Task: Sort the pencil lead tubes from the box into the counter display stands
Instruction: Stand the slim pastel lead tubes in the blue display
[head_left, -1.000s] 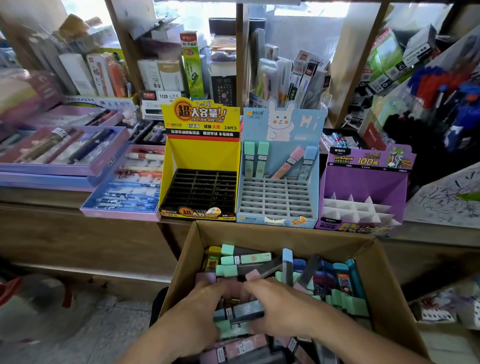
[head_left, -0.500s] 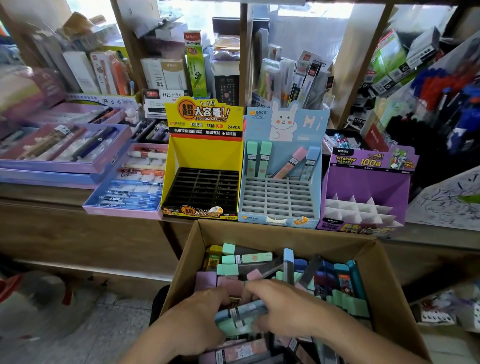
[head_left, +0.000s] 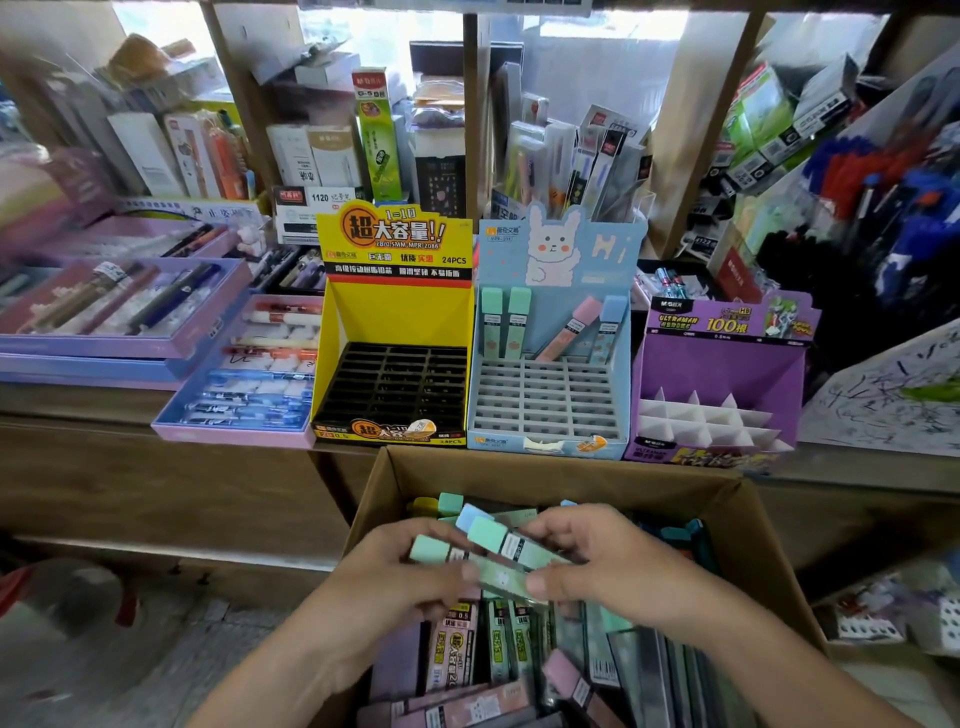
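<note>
Tubes (head_left: 511, 546), mint-capped, are gripped between the left hand (head_left: 387, 582) and right hand (head_left: 618, 566) over the box (head_left: 571, 472); stands (head_left: 550, 400) sit at twelve o'clock.

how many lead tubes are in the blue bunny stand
4, back row of the light-blue cardboard rabbit stand: two mint-green tubes upright at left, a pink tube leaning, a pale-blue tube at right.

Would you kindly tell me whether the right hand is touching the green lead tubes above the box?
Touching. The head view shows the right hand pinching the green lead tubes between thumb and fingers; the left hand holds their other end.
</note>
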